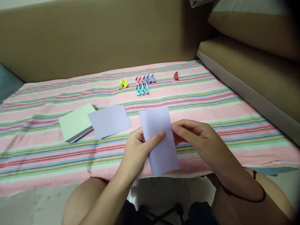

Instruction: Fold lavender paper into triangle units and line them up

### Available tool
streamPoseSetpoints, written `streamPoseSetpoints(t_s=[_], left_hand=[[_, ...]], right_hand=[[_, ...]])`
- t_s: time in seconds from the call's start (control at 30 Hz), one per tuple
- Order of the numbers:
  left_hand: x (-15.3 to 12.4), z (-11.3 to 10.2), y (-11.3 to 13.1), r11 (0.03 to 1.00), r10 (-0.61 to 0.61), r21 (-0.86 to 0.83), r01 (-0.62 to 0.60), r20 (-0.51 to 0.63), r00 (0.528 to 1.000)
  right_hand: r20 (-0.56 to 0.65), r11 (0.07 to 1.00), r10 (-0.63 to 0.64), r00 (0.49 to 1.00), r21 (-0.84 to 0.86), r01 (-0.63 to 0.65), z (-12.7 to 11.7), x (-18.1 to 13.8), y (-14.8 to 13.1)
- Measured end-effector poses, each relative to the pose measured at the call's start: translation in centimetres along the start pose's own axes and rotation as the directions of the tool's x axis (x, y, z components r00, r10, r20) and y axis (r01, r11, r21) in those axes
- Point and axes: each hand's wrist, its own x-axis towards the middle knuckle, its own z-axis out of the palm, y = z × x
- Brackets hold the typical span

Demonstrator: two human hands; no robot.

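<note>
A lavender sheet of paper [156, 122] is held up in front of me, its long side running away from me. My left hand [140, 148] grips it from the left, thumb lying flat across its face and the other fingers behind. At its right edge my right hand [194, 132] pinches the paper between thumb and fingers; the fingertips are partly hidden. Left of my hands, several lavender sheets [110, 121] lie loosely overlapped. They touch or overlap a thick stack of pale green paper [77, 120].
Small folded paper pieces stand farther back: yellow ones [124, 83], pink ones [139, 80], lavender ones [149, 78], turquoise ones [142, 89] and a red one [176, 75]. A striped cloth [211, 112] covers the surface. Brown cushions [253, 72] rise at right, a brown backrest [100, 34] behind.
</note>
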Motion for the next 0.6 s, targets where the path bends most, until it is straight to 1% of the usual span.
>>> streamPoseSetpoints(t_s=[0.1, 0.17, 0.23, 0.33, 0.4, 0.5, 0.6], left_hand=[[0.0, 0.0, 0.0, 1.0, 0.007, -0.014, -0.007, 0.004, 1.0], [0.0, 0.1, 0.1, 1.0, 0.001, -0.01, -0.001, 0.015, 1.0], [0.1, 0.3, 0.1, 0.999, -0.037, -0.017, 0.038, 0.063, 0.997], [0.1, 0.6, -0.1, 0.991, -0.12, -0.039, 0.127, 0.153, 0.981], [0.1, 0.7, -0.4, 0.986, -0.144, -0.054, 0.155, 0.168, 0.975], [0.2, 0.8, -0.6, 0.984, -0.143, -0.084, 0.158, 0.165, 0.976], [0.3, 0.8, -0.6, 0.982, -0.144, -0.098, 0.161, 0.164, 0.976]], right_hand=[[-0.006, 1.0, 0.003, 1.0, -0.025, -0.003, 0.1, 0.1, -0.1], [-0.037, 0.999, -0.005, 0.999, -0.052, 0.003, 0.1, 0.1, 0.0], [-0.113, 0.996, -0.025, 0.993, -0.086, 0.016, 0.0, 0.2, 0.1], [-0.244, 0.988, -0.071, 0.967, -0.151, 0.035, -0.2, 0.3, 0.5], [-0.284, 0.982, -0.082, 0.955, -0.184, 0.03, -0.4, 0.4, 0.7], [-0.29, 0.984, -0.063, 0.955, -0.178, 0.01, -0.5, 0.6, 0.9], [-0.268, 0.994, -0.036, 0.963, -0.113, 0.006, -0.6, 0.8, 1.0]])
